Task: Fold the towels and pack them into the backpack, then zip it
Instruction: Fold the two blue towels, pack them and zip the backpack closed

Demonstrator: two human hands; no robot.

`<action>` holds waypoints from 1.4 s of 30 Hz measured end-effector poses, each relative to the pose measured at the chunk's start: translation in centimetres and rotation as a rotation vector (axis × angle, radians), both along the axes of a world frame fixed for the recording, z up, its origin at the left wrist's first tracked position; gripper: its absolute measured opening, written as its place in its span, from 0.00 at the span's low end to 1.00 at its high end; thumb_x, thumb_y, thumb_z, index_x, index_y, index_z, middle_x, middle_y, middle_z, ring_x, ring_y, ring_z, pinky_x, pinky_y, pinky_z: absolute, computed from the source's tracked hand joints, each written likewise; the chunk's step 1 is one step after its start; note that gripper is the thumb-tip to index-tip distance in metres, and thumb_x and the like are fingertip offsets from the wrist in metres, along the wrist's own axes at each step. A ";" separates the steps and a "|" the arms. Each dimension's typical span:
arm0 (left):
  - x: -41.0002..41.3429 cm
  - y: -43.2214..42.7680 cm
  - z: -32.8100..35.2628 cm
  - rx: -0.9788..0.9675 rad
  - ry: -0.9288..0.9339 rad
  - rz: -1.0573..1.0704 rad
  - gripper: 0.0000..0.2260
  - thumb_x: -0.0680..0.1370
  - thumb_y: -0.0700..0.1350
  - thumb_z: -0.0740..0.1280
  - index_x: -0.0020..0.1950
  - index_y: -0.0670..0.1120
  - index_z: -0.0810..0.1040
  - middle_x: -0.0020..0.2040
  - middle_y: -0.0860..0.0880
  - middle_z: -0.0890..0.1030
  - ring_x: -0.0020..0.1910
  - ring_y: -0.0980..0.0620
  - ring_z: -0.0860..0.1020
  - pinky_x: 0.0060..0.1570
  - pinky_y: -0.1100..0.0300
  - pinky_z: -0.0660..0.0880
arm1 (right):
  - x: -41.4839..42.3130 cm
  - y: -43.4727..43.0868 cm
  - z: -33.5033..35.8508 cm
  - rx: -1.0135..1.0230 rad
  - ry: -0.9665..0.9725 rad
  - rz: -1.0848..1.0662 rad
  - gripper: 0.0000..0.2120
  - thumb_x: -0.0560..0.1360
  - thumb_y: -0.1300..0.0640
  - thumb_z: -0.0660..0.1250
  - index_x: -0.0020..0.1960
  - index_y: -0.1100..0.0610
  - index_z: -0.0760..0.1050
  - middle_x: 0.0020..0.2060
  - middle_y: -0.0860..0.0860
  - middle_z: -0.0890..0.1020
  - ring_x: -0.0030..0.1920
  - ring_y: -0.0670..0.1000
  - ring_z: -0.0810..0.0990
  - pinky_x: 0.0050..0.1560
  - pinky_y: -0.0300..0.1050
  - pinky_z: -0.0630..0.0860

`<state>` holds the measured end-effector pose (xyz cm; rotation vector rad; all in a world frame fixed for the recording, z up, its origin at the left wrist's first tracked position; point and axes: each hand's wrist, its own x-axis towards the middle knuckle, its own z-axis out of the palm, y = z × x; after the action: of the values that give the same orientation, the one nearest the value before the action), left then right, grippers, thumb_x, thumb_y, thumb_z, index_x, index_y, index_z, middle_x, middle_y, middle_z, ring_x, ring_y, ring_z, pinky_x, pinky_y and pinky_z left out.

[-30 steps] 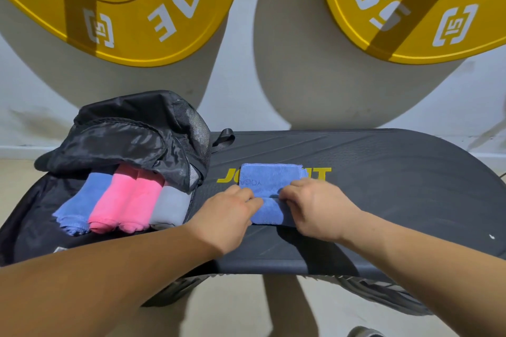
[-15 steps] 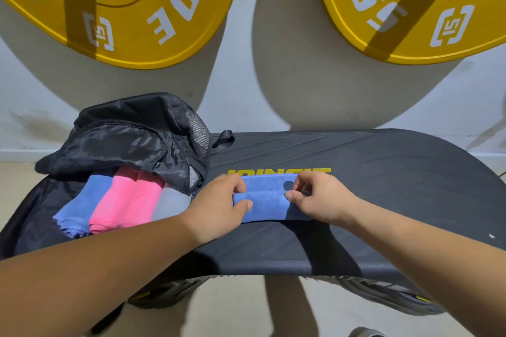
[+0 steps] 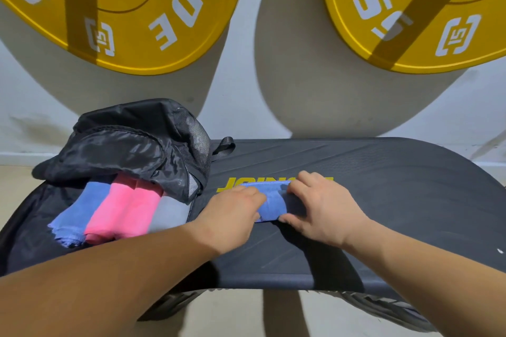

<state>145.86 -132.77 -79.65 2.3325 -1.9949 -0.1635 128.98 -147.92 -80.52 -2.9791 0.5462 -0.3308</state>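
Fold step, likely the last towel. Left grip (image 3: 232, 210) and right grip (image 3: 320, 208) both clenched on the blue towel (image 3: 271, 204), bunched between them on the bench (image 3: 397, 200). Next: carry it left of the grips into the open backpack (image 3: 131, 145), then zip.

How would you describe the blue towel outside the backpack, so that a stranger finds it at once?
Start at the dark board with yellow lettering. On it, the left hand and right hand hold a small folded blue towel. The other blue towel lies in the black backpack, beside pink towels.
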 end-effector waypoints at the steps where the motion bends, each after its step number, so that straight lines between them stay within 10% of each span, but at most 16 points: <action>1: 0.6 -0.5 0.1 0.026 0.061 0.040 0.09 0.81 0.47 0.62 0.60 0.49 0.75 0.59 0.51 0.78 0.61 0.47 0.74 0.56 0.50 0.75 | 0.1 -0.1 0.1 0.046 0.024 -0.036 0.21 0.72 0.34 0.67 0.53 0.50 0.76 0.46 0.47 0.76 0.48 0.54 0.78 0.40 0.47 0.74; 7: 3.2 -3.4 0.8 0.183 0.243 0.123 0.14 0.83 0.46 0.59 0.67 0.44 0.75 0.70 0.47 0.74 0.70 0.42 0.71 0.68 0.50 0.69 | 2.3 -1.3 0.7 0.461 0.071 -0.243 0.19 0.79 0.42 0.64 0.66 0.50 0.75 0.58 0.49 0.78 0.64 0.52 0.73 0.59 0.47 0.73; 10: 3.2 -4.1 0.9 0.210 0.293 0.179 0.08 0.82 0.47 0.60 0.59 0.50 0.75 0.56 0.48 0.80 0.57 0.43 0.77 0.57 0.52 0.74 | 2.8 -2.0 0.9 0.608 0.128 -0.293 0.18 0.80 0.44 0.63 0.66 0.51 0.74 0.59 0.50 0.81 0.61 0.54 0.77 0.59 0.48 0.75; 22: 2.7 -3.1 2.2 0.174 0.330 0.127 0.11 0.77 0.50 0.69 0.58 0.54 0.75 0.42 0.58 0.74 0.45 0.51 0.75 0.44 0.57 0.72 | 2.9 -2.2 2.8 0.587 0.333 -0.194 0.20 0.75 0.44 0.70 0.66 0.45 0.74 0.58 0.49 0.74 0.60 0.51 0.74 0.60 0.44 0.71; 30: 1.4 -0.6 2.1 0.169 0.313 -0.029 0.07 0.75 0.48 0.65 0.51 0.50 0.72 0.50 0.52 0.75 0.45 0.51 0.70 0.44 0.56 0.69 | 3.4 -1.0 4.2 0.568 0.474 -0.080 0.27 0.63 0.44 0.81 0.58 0.48 0.76 0.52 0.46 0.78 0.52 0.51 0.80 0.53 0.47 0.79; 42: 0.2 1.2 6.6 0.313 0.621 0.261 0.12 0.67 0.49 0.72 0.45 0.50 0.72 0.35 0.56 0.68 0.32 0.53 0.66 0.33 0.58 0.63 | 4.1 1.1 7.9 0.729 0.553 0.019 0.21 0.63 0.51 0.82 0.47 0.51 0.73 0.39 0.46 0.77 0.39 0.48 0.75 0.36 0.43 0.72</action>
<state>146.03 -131.53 -73.03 2.2759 -1.4303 -1.0949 133.09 -146.79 -72.60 -2.3172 0.5276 0.5908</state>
